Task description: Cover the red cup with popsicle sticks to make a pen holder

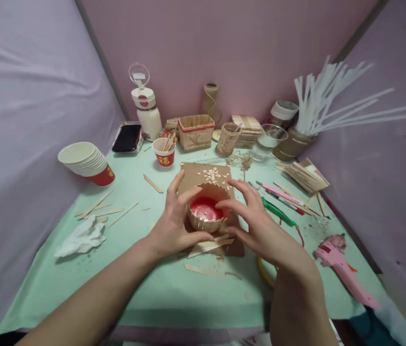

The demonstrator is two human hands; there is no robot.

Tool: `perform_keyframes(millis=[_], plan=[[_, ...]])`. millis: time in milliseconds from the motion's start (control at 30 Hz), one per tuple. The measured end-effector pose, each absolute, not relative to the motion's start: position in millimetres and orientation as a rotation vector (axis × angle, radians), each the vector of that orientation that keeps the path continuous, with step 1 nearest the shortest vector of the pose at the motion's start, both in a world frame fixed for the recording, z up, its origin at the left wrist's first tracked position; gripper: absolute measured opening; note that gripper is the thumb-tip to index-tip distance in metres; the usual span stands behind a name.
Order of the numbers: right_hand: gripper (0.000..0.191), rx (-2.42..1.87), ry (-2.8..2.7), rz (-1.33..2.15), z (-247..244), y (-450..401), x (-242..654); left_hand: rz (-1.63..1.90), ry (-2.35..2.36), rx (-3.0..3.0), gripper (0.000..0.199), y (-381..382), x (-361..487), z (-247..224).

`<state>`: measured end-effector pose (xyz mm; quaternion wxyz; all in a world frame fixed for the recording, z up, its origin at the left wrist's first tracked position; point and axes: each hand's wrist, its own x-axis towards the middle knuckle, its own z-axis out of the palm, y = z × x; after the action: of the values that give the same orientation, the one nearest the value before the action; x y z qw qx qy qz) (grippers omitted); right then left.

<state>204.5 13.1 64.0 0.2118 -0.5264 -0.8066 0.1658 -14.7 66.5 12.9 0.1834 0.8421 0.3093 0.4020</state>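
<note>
Between my left hand (174, 217) and right hand (255, 217), the red-lined, wood-clad bowl (205, 216) stands on cardboard (192, 172). Both curve half-open around it; I cannot tell whether they grip. I seem to be positioning it; next, gentle, even pressure seems called for. Wood chips (212, 176) lie beyond.

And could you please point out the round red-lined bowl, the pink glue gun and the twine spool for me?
Round red-lined bowl (203, 224), head view: front outer wall.
Pink glue gun (347, 277), head view: middle of its body.
Twine spool (210, 100), head view: wound side.
</note>
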Motion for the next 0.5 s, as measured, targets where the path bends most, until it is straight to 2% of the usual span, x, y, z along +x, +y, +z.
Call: perform_keyframes(millis=[233,500], plan=[[0.025,-1.452,-2.260,0.426,53,20,203,1.026,0.763,2.285,0.090,71,-13,1],[0.030,-1.447,-2.284,0.478,48,26,202,1.103,0.785,2.281,0.089,72,-9,-6]])
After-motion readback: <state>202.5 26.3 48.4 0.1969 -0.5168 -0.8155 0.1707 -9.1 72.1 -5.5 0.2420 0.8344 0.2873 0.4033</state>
